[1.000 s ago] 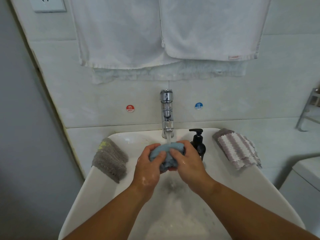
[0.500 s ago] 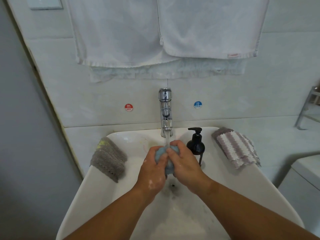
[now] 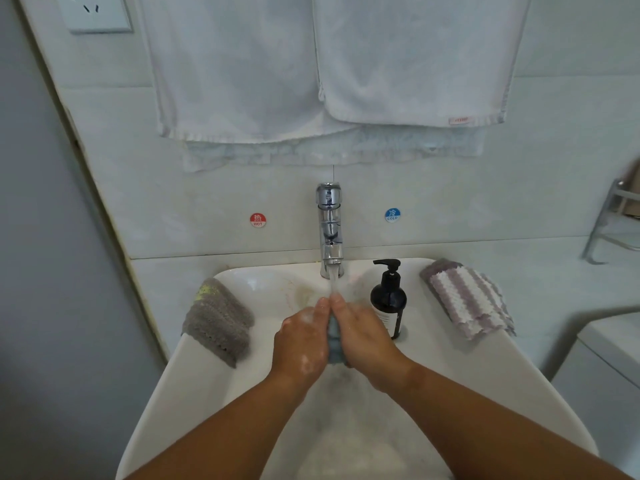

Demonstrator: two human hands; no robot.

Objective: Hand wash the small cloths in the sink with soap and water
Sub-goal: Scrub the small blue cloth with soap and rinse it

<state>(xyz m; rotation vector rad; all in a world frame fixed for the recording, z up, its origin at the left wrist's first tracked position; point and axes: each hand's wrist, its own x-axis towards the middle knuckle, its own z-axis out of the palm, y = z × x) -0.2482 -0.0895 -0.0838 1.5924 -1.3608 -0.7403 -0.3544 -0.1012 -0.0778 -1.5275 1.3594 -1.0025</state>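
Note:
A small blue cloth point(image 3: 334, 344) is squeezed between my two palms over the white sink point(image 3: 194, 382), only a narrow strip of it showing. My left hand point(image 3: 301, 341), flecked with soap foam, and my right hand point(image 3: 363, 336) grip it from either side, fingertips meeting under the running water. The chrome tap point(image 3: 330, 230) pours a stream onto my fingers. A black soap pump bottle point(image 3: 388, 299) stands just right of my right hand. A grey cloth point(image 3: 218, 322) lies on the sink's left rim, a purple-and-white striped cloth point(image 3: 465, 297) on the right rim.
White towels point(image 3: 329, 64) hang on the wall above the tap. Hot and cold stickers flank the tap. A wall socket point(image 3: 93, 12) sits at upper left. A metal rack point(image 3: 613, 220) and a white fixture point(image 3: 609, 358) stand at the right.
My hands have pressed closer together around the blue cloth, turning from side-by-side kneading to palms facing, so much less of the cloth shows. Water keeps running.

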